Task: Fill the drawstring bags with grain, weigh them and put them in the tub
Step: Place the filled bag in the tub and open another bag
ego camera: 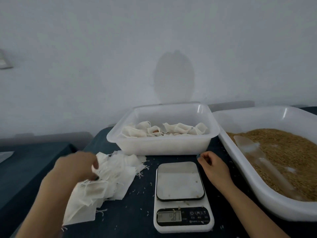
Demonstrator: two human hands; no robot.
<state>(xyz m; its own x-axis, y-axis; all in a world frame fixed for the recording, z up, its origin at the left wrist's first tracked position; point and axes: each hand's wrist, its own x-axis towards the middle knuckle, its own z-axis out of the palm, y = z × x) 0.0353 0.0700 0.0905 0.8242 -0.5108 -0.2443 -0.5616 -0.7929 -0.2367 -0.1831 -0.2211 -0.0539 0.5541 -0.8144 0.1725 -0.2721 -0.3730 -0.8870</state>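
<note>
Hovering over the heap of empty drawstring bags [111, 179] at the left of the dark table [133, 212], my left hand [77, 167] is curling its fingers down onto the top layer. The hand is smeared with blur, so I cannot tell whether it is already pinching a single bag or only touching the pile. I am keeping these flat bags fanned out close to me, probably so that one can be peeled off without dragging the rest.

Behind them the tub [161, 146] is sitting against the wall, and the filled bags [164, 130] are lying in it across the bottom. That is where the finished ones are going, out of the way of the weighing.

In front of the tub the scale [181, 194] is standing with nothing on its platform but a few stray kernels. Its display [169, 216] is lit, though I cannot read the digits.

Just right of the scale my right hand [214, 166] is resting idle, fingers loosely curled and holding nothing, near the tray it will be working from.

Farthest right, the tray [257, 186] is holding the grain [283, 152], and a clear scoop [262, 160] is lying on it along the near side. As I judge it, I am fetching the next bag, with filling yet to come.
</note>
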